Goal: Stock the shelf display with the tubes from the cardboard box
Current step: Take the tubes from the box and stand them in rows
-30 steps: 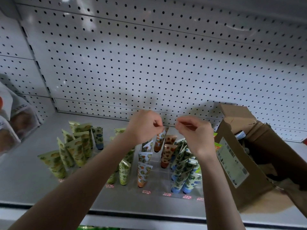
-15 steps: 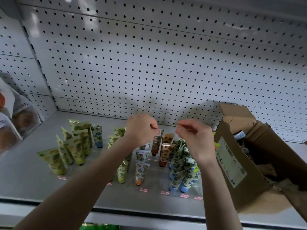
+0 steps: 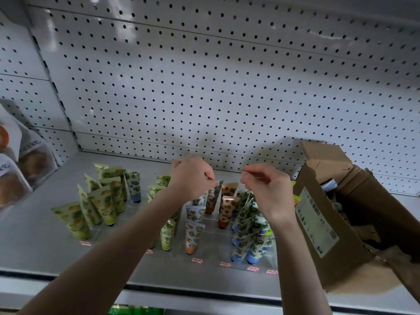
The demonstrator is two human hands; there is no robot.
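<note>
Left of the cardboard box (image 3: 318, 223), left hand (image 3: 191, 178) pinched an orange tube (image 3: 212, 198); right hand (image 3: 268, 189) curled, its hold impossible to tell.

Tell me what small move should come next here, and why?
Probably the left hand should stand the orange-print tube straight in its row and let go: it pinches that tube's top edge, and the tube leans a little. The right hand hovers beside it, fingers pinched; whether it holds anything I cannot tell. The cardboard box stands open at the right.
</note>
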